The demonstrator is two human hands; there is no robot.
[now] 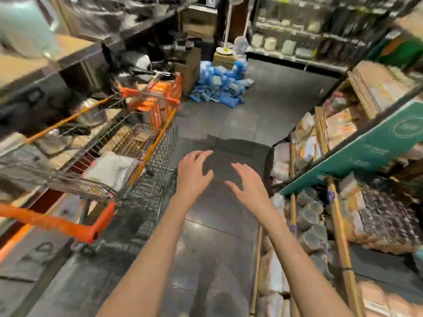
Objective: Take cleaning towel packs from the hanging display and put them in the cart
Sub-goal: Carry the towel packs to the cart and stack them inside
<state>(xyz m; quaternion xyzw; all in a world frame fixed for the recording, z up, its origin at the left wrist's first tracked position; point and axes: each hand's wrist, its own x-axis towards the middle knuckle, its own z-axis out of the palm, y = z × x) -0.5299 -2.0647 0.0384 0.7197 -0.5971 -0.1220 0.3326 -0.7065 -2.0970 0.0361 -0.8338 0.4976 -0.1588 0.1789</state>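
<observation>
Both hands out, holding nothing!
Left hand (194, 172) and right hand (248, 188) spread wide beside the cart (158, 143); pale, blurred pack (109, 169) inside.

Dark floor (251, 115) lies bare ahead of me, an aisle between the cart (146, 154) on my left and the display rack (366, 143) on my right. My left hand (194, 172) and right hand (249, 186) hang over that gap, touching nothing. Far ahead, a blue pile (222, 85) and boxes (226, 57) block the aisle's left end.
</observation>
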